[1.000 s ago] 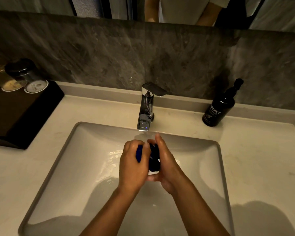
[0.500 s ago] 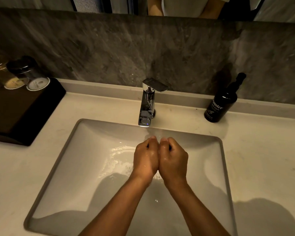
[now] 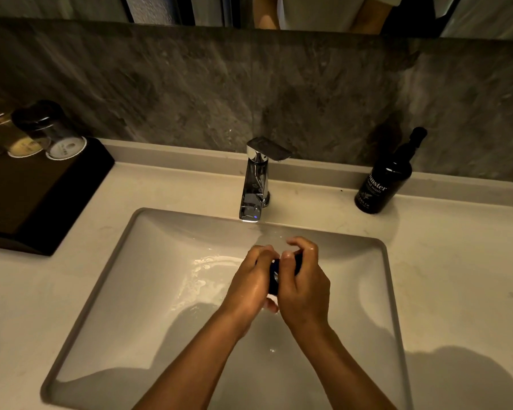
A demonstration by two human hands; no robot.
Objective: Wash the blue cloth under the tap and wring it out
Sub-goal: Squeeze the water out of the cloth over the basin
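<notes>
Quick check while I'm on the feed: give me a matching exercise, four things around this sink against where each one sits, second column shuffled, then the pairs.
Things:
1. blue cloth
2. tap
3. black pump bottle
4. two upturned glasses

Places:
A. on the dark tray at the counter's far left
B. bunched between the left hand and right hand, over the basin
C. on the counter, right of the tap, by the stone backsplash
D. at the middle of the basin's back edge

Pairs: 1-B, 2-D, 3-C, 4-A
</notes>
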